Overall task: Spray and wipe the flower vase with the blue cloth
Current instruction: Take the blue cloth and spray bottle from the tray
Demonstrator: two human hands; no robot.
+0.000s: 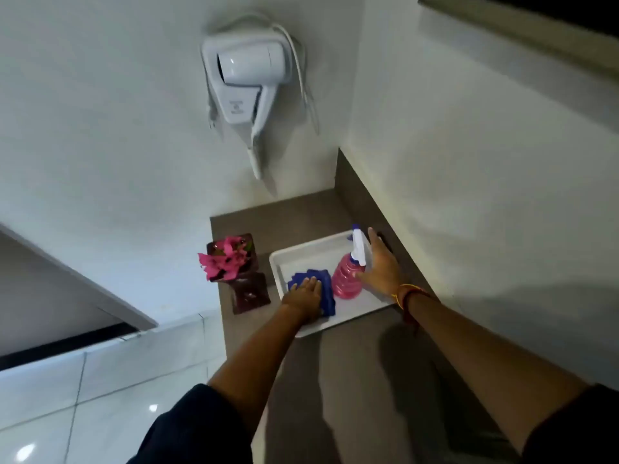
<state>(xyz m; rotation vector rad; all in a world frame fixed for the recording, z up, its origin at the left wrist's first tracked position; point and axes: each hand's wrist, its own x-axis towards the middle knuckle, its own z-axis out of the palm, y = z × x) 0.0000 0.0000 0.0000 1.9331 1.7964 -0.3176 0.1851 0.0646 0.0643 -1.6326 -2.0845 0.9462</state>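
- A brown counter (351, 380) is seen running into a wall corner, and a white tray (301, 254) is set on it near the far end.
- The left hand (303, 296) is laid flat, fingers spread narrowly, on the blue cloth (318, 279), which is bunched in the tray's left half; whether the cloth is gripped cannot be told.
- The right hand (380, 262) is held wide open, the thumb touching the spray bottle (350, 274) at the tray's right side; nothing is clasped.
- The bottle is filled with pink liquid and topped by a white trigger head.
- The flower vase (246, 286), dark and glossy with pink flowers (222, 257), is stood on the counter by its left edge, just beside the tray and left of the left hand, touched by neither hand.
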